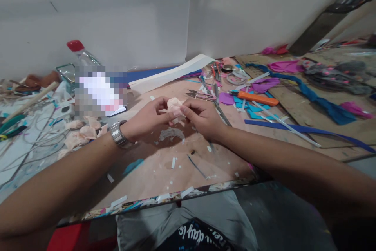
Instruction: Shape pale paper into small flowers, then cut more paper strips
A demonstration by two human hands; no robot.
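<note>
Scraps (88, 129) in peach lie on the desk (158, 176) at left, near a lit phone (101, 91). The left hand (149, 120) pinches a peach piece (174, 104) above the desk, the fingers of the right hand (205, 118) also closed on its edge. Pink snips (197, 95) lie just behind, an orange cutter (258, 98) farther right.

the brown worktop (158, 176) carries pink-handled snips (202, 95), white scraps (173, 163) and, at right, a cardboard sheet (307, 120).

Matt papery piece (174, 104), shiny metal watchband (118, 135), clear plastic bottle (89, 58)
</note>
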